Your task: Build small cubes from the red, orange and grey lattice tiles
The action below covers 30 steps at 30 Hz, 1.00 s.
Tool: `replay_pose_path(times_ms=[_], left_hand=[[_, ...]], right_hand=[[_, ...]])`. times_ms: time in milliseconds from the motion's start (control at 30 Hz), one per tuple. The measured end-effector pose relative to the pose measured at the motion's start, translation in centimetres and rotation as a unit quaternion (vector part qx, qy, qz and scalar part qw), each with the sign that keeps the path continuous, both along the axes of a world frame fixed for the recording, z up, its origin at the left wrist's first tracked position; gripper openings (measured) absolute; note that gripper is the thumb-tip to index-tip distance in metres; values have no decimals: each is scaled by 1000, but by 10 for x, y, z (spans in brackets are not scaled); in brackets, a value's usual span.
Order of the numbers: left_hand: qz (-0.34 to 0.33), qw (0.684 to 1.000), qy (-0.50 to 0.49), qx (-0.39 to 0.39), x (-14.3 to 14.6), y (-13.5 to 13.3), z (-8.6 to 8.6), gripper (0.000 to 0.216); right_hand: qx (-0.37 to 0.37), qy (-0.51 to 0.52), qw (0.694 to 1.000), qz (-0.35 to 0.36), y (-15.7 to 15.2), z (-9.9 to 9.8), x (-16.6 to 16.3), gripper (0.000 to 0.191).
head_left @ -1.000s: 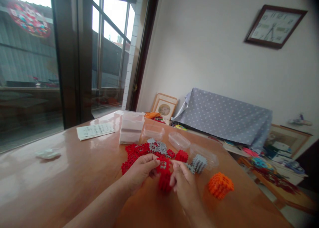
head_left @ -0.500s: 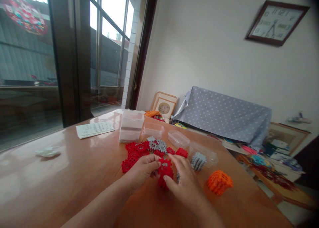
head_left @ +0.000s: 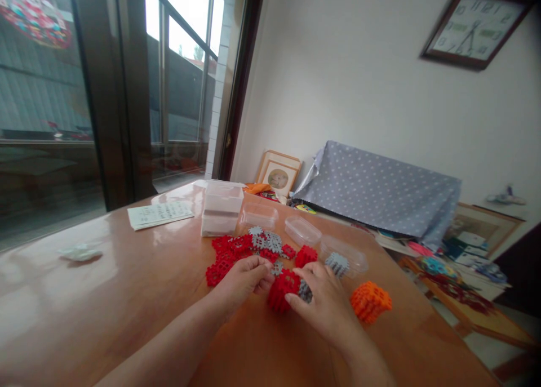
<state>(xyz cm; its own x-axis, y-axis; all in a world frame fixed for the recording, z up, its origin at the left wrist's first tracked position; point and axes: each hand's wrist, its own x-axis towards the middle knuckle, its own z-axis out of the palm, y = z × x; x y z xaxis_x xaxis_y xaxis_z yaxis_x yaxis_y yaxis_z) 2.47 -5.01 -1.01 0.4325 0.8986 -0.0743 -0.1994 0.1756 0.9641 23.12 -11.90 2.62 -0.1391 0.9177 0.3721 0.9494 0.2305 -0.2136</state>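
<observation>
My right hand (head_left: 323, 294) rests its thumb and index finger on the right side of a stack of red toothed plastic pieces (head_left: 281, 291). A grey stack (head_left: 305, 290) shows partly behind these fingers. Just left of the red stack, my left hand (head_left: 251, 274) is closed in a pinch; whatever lies between its fingertips is hidden. Close beyond those fingertips is a loose grey toothed piece (head_left: 276, 268). A spread of red pieces (head_left: 224, 257) lies past my left hand, with grey pieces (head_left: 267, 240) on its far side.
A smaller red stack (head_left: 306, 256), a grey stack (head_left: 337, 263) and an orange stack (head_left: 371, 301) stand to the right. Behind are clear plastic containers (head_left: 302, 231) and white boxes (head_left: 222, 209). Paper sheets (head_left: 160, 214) and a crumpled wrapper (head_left: 80, 253) lie left.
The red piece pinched by my left hand now sits on the red stack. My left fingertips have drawn slightly away from it. The view has shifted a little.
</observation>
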Motion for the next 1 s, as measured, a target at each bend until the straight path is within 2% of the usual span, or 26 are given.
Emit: replay_pose_path(times_ms=[133,300,500,667,767,867,1000], left_hand=[[11,1000,14,7,3,-1,0,35],[10,999,33,27,4,-3,1,34],[10,999,42,25,4,-3,1,32],[17,999,24,25,0,1,2,29],[56,997,33,48,-9,9,5,29],[121,988,59,80,-21,19,9,26],[195,973,77,94,-33,27,12,26]], right_hand=[[-4,-38,999,-18,1,-5,-2,43],[-21,-65,998,-5,1,-8,-8,37],[-15,-64,998,3,2,-13,-7,52],[-5,-54,999,0,1,-11,-11,48],[30,-19,999,4,1,-7,-20,40],[54,23,998,39,-2,-4,-35,31],[39,48,994,91,-12,-6,-65,22]])
